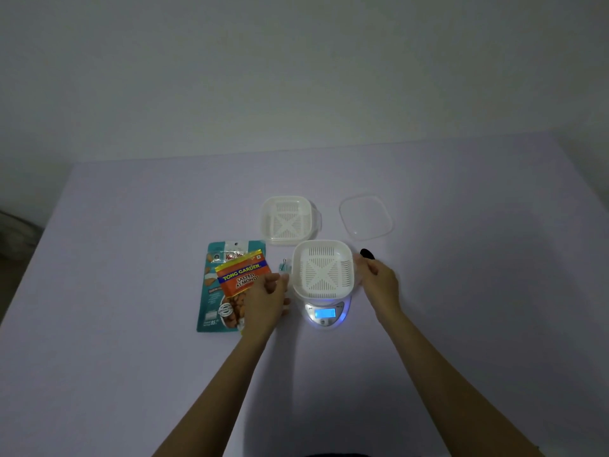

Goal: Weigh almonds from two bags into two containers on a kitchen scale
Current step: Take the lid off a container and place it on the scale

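A white square container (323, 272) with a slotted strainer bottom sits on the kitchen scale (324, 313), whose blue display is lit. My right hand (379, 282) grips the container's right rim. My left hand (267, 300) has curled fingers pinching its left edge. A second, similar container (288, 221) stands just behind, to the left. An orange bag of salted almonds (242, 275) lies on top of a teal almond bag (211, 291), left of the scale and partly under my left hand.
A clear square lid (365, 217) lies at the back right. A small binder clip (284, 266) sits between the bags and the scale. A small black object (367, 253) lies behind my right hand. A lavender cloth (131, 324) covers the table.
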